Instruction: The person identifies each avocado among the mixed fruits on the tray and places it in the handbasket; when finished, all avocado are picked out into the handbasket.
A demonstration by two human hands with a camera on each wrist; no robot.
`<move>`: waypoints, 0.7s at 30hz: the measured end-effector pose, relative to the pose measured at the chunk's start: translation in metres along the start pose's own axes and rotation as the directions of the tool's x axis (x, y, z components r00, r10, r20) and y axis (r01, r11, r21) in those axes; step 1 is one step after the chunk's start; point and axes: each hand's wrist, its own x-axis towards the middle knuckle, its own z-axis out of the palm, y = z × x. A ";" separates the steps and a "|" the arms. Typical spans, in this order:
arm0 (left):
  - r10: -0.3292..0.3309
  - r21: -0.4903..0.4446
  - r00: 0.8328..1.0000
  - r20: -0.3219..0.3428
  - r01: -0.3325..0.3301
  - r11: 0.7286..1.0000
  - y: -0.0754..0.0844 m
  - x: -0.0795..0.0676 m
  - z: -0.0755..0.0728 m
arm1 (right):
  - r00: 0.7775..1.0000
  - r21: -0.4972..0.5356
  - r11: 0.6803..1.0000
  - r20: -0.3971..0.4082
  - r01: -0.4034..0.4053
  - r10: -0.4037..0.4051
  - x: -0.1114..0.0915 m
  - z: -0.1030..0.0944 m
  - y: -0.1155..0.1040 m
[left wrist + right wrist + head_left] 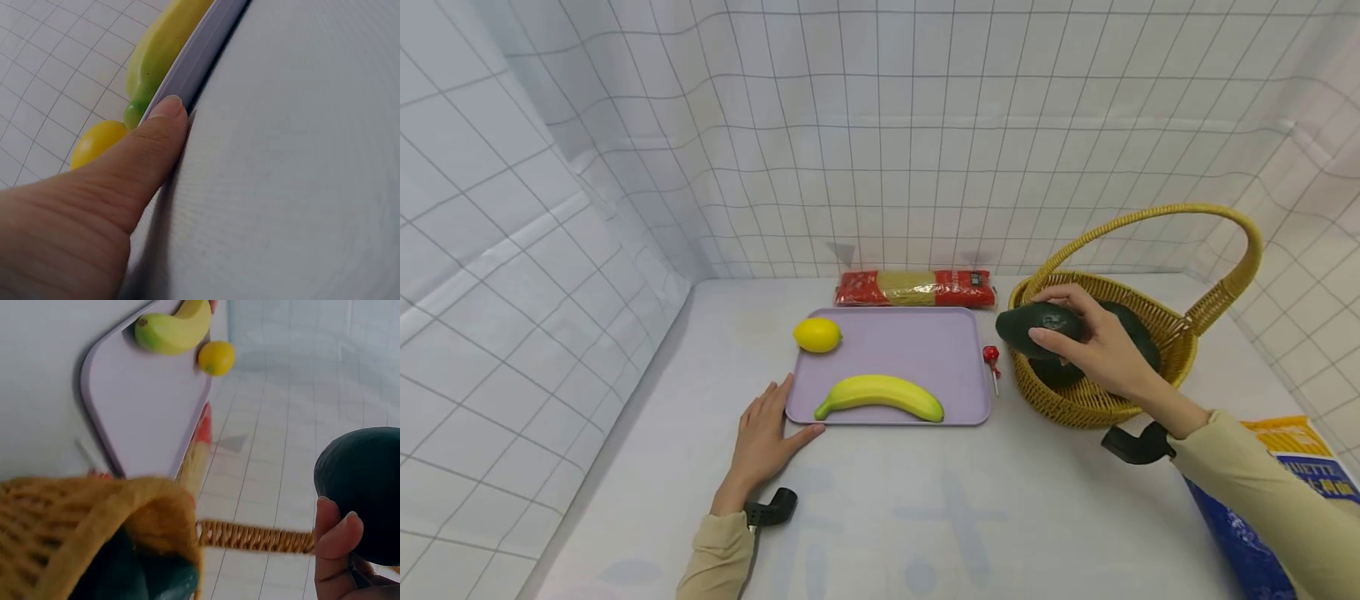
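Note:
My right hand (1105, 346) grips a dark green avocado (1028, 327) over the left side of a wicker basket (1063, 410), fingers and thumb round it. More dark green avocados (1133, 332) lie inside the basket, partly hidden by the hand. At the lower left corner of a lilac tray (910, 346), my left hand (763, 442) rests with fingers spread. Its thumb (159, 134) touches the tray's side in the left wrist view. On the tray, a banana (880, 390) lies along the near edge and a lemon (817, 335) sits at the far left corner.
Behind the tray lies a red packet of pasta (913, 288). A red lollipop (991, 357) is between tray and basket. The basket's tall handle (1150, 213) arches above it. At the lower right, a blue and yellow bag (1236, 529) is partly under the right sleeve.

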 end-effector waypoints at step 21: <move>0.005 0.000 1.000 -0.006 -0.005 1.000 0.000 -0.001 0.000 | 0.954 -0.181 0.943 0.057 -0.280 0.295 -0.022 -0.065 0.045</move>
